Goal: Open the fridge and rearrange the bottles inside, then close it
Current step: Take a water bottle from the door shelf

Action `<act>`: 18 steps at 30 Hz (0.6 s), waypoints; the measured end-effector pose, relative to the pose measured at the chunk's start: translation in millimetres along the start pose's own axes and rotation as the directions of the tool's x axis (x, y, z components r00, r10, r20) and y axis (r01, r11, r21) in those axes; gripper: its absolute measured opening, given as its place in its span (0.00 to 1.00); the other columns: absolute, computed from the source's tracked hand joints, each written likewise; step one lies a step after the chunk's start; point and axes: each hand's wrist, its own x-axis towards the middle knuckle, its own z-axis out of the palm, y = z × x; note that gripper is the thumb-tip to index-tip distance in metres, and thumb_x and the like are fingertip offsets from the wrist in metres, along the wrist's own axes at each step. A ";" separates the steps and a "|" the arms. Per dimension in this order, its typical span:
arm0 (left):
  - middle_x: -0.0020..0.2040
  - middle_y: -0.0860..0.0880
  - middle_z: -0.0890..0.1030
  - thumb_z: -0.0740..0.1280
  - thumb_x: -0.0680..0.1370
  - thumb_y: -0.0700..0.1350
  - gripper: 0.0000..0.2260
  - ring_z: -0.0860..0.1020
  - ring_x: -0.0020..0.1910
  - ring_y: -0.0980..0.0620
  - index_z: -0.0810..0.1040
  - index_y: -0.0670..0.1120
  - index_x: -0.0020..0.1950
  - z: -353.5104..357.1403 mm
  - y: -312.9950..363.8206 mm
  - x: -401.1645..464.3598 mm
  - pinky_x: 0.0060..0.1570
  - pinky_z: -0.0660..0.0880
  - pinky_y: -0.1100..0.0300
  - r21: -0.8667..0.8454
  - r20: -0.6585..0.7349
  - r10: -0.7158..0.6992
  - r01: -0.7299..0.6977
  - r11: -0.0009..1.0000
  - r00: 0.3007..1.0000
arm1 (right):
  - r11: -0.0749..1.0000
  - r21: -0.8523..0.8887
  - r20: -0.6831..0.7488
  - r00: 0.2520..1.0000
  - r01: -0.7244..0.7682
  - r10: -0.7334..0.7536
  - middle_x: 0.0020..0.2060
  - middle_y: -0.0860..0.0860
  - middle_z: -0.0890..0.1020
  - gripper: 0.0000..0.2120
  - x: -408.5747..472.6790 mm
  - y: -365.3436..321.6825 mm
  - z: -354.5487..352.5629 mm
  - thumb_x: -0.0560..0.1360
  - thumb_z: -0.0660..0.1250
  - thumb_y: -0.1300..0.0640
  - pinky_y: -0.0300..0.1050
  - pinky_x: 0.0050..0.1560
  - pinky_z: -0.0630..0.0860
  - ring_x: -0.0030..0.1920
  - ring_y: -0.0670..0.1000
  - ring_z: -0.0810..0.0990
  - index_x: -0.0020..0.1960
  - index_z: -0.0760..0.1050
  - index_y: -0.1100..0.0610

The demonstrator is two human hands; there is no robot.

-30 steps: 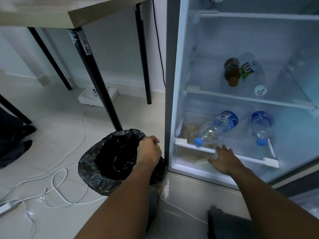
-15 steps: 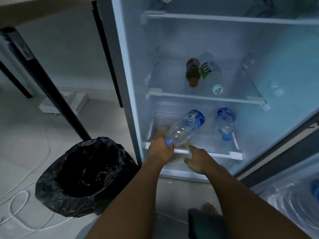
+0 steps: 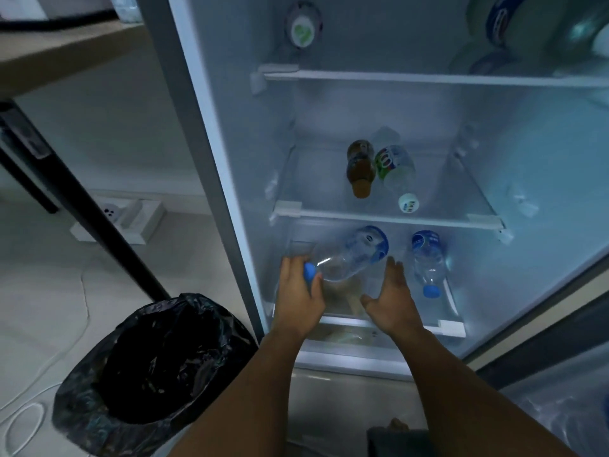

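The fridge (image 3: 211, 133) stands open. On its lowest shelf (image 3: 451, 326) a large clear water bottle (image 3: 349, 255) with a blue cap lies on its side, and my left hand (image 3: 298, 293) grips its neck at the cap. My right hand (image 3: 390, 300) hovers open just right of that bottle, fingers spread, not touching it. A smaller water bottle (image 3: 426, 262) with a blue cap lies further right. On the shelf above lie a brown bottle (image 3: 361, 168) and a clear bottle with a green label (image 3: 395, 173).
A bin lined with a black bag (image 3: 151, 371) stands on the floor just left of the fridge. A black table leg (image 3: 82, 209) slants behind it, with a white power strip (image 3: 118, 216) and cables (image 3: 23, 417) on the floor. The fridge door (image 3: 560, 413) is at lower right.
My left hand left the bin bag, reached into the fridge and closed on the large bottle's neck. My right hand rose from the shelf rim to beside the bottle. The view moved closer.
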 end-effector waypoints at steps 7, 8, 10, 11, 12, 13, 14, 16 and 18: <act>0.54 0.48 0.68 0.64 0.80 0.37 0.16 0.73 0.54 0.55 0.73 0.43 0.67 -29.2 52.1 4.9 0.59 0.71 0.65 -0.112 -0.093 0.339 -0.348 0.931 0.936 | 0.965 0.255 -0.209 0.978 0.058 -0.004 0.78 0.54 0.60 0.53 -11.2 -19.6 14.0 0.68 0.78 0.56 0.59 0.67 0.73 0.72 0.60 0.69 0.79 0.44 0.50; 0.54 0.48 0.68 0.64 0.80 0.38 0.15 0.73 0.54 0.54 0.73 0.43 0.67 -32.4 60.6 4.7 0.58 0.72 0.64 -0.112 -0.098 0.376 -0.386 0.916 0.921 | 0.955 0.288 -0.234 0.972 0.069 0.001 0.77 0.54 0.62 0.54 -15.1 -24.1 15.7 0.67 0.79 0.55 0.59 0.65 0.75 0.71 0.60 0.71 0.79 0.45 0.50; 0.53 0.49 0.68 0.64 0.80 0.38 0.15 0.72 0.53 0.55 0.74 0.43 0.67 -37.8 76.1 3.3 0.55 0.72 0.66 -0.089 -0.118 0.438 -0.449 0.889 0.891 | 0.933 0.346 -0.285 0.959 0.099 0.004 0.75 0.53 0.64 0.53 -24.2 -30.0 18.7 0.66 0.80 0.55 0.56 0.64 0.75 0.70 0.57 0.72 0.79 0.48 0.49; 0.53 0.50 0.67 0.64 0.80 0.38 0.15 0.72 0.53 0.57 0.74 0.44 0.67 -41.5 82.8 2.8 0.53 0.71 0.68 -0.073 -0.128 0.460 -0.471 0.879 0.878 | 0.924 0.363 -0.303 0.953 0.117 -0.002 0.75 0.54 0.66 0.52 -30.0 -32.1 19.4 0.67 0.80 0.55 0.54 0.64 0.75 0.70 0.56 0.72 0.79 0.50 0.50; 0.53 0.52 0.67 0.64 0.80 0.38 0.15 0.71 0.52 0.59 0.75 0.45 0.67 -46.0 89.7 2.8 0.50 0.71 0.69 -0.057 -0.133 0.475 -0.485 0.873 0.870 | 0.919 0.369 -0.319 0.948 0.138 -0.014 0.72 0.54 0.70 0.50 -36.7 -33.8 18.9 0.67 0.80 0.55 0.52 0.63 0.76 0.67 0.55 0.75 0.79 0.53 0.51; 0.52 0.52 0.66 0.64 0.80 0.39 0.15 0.70 0.51 0.60 0.75 0.46 0.67 -51.5 96.4 3.7 0.48 0.70 0.71 -0.041 -0.133 0.479 -0.488 0.872 0.867 | 0.918 0.363 -0.331 0.943 0.158 -0.032 0.67 0.55 0.76 0.46 -44.1 -35.7 17.6 0.66 0.80 0.55 0.50 0.59 0.78 0.63 0.55 0.78 0.77 0.58 0.52; 0.52 0.52 0.67 0.65 0.80 0.39 0.16 0.70 0.50 0.60 0.75 0.47 0.67 -57.9 103.5 5.0 0.46 0.69 0.73 -0.033 -0.128 0.476 -0.483 0.875 0.870 | 0.918 0.356 -0.339 0.940 0.175 -0.048 0.61 0.54 0.81 0.42 -52.8 -38.3 15.5 0.65 0.81 0.55 0.48 0.56 0.79 0.58 0.54 0.81 0.74 0.64 0.53; 0.51 0.51 0.68 0.66 0.79 0.40 0.16 0.70 0.48 0.60 0.77 0.47 0.67 -71.9 120.1 6.3 0.45 0.69 0.73 -0.064 -0.097 0.469 -0.476 0.877 0.878 | 0.911 0.368 -0.340 0.939 0.186 -0.054 0.52 0.52 0.85 0.36 -75.6 -44.4 9.4 0.63 0.82 0.55 0.45 0.51 0.80 0.51 0.52 0.84 0.67 0.72 0.53; 0.50 0.50 0.69 0.66 0.79 0.42 0.16 0.70 0.48 0.59 0.77 0.49 0.66 -85.3 140.5 5.4 0.45 0.73 0.65 -0.106 -0.038 0.472 -0.473 0.875 0.881 | 0.899 0.403 -0.351 0.936 0.170 -0.019 0.51 0.48 0.85 0.35 -102.8 -51.6 -0.6 0.61 0.83 0.53 0.42 0.51 0.80 0.49 0.48 0.83 0.65 0.73 0.52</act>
